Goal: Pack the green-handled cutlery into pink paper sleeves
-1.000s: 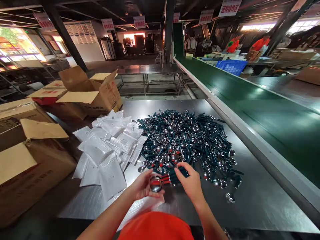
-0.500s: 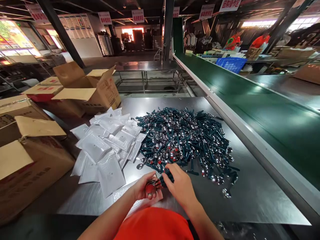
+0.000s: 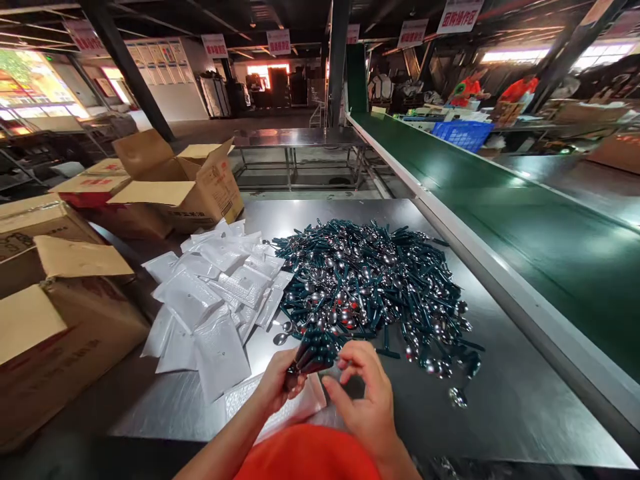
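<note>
My left hand is closed round a bunch of spoons, their dark green handles pointing away to the right and their bowls mostly hidden in the palm. Just right of the handle ends, my right hand has its fingers curled but apart, with nothing visible between them. Beyond both hands lies a large heap of spoons with dark green handles and shiny bowls. A white padded envelope lies flat beneath my left hand, close to my body. Left of the heap is a pile of similar white padded envelopes.
The metal table carries all this. Open cardboard boxes stand along the left side. A green conveyor belt runs along the right. Behind it are a blue basket and two people in orange.
The spoons in my left hand have tilted up, handles now pointing away. My right hand has come off the handles and moved slightly right and nearer, fingers opened.
</note>
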The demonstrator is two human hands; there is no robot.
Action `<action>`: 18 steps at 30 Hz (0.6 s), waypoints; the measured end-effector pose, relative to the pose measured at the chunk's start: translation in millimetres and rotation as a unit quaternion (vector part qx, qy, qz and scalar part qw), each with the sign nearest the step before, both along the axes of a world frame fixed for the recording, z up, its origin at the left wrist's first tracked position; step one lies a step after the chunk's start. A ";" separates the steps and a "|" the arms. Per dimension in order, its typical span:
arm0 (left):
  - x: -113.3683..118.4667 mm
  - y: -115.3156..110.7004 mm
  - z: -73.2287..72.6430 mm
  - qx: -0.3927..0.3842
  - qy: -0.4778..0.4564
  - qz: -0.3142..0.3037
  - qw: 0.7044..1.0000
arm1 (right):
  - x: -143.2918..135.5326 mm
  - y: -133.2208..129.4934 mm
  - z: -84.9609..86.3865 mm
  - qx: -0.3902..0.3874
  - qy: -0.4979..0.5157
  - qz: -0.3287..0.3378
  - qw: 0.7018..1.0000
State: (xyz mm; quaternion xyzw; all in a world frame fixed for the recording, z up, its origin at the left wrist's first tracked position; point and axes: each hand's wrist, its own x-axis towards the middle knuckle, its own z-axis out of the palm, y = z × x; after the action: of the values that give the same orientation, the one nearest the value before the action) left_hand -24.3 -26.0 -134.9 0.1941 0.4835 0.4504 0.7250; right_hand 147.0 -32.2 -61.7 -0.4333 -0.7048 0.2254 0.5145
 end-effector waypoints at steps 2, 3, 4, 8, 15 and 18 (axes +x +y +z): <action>-1.1 -1.4 5.1 -0.003 0.006 0.012 1.000 | -5.5 -2.1 -1.2 0.015 -0.007 0.010 1.000; -1.4 -2.3 6.3 -0.004 0.005 0.017 1.000 | -8.3 -2.8 -1.3 0.023 -0.012 0.006 1.000; -1.6 -3.4 6.5 -0.004 0.003 0.023 1.000 | -10.8 -3.3 -1.2 0.028 -0.014 0.001 1.000; -3.1 -7.9 0.6 -0.018 -0.007 0.035 0.999 | -15.3 -2.7 1.6 0.014 0.005 -0.001 1.000; 1.4 -11.0 -3.5 -0.046 -0.037 0.039 0.998 | -16.1 -1.3 4.1 -0.019 0.032 0.034 0.999; 6.0 -12.3 -1.5 -0.058 -0.048 0.041 0.996 | -17.9 -4.2 0.0 -0.050 0.042 0.020 0.998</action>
State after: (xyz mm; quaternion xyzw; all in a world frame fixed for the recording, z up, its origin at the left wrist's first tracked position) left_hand -18.3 -38.3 -136.4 0.1097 0.4809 0.4599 0.7384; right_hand 129.1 -36.3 -61.6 -0.4345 -0.6791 0.2881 0.5168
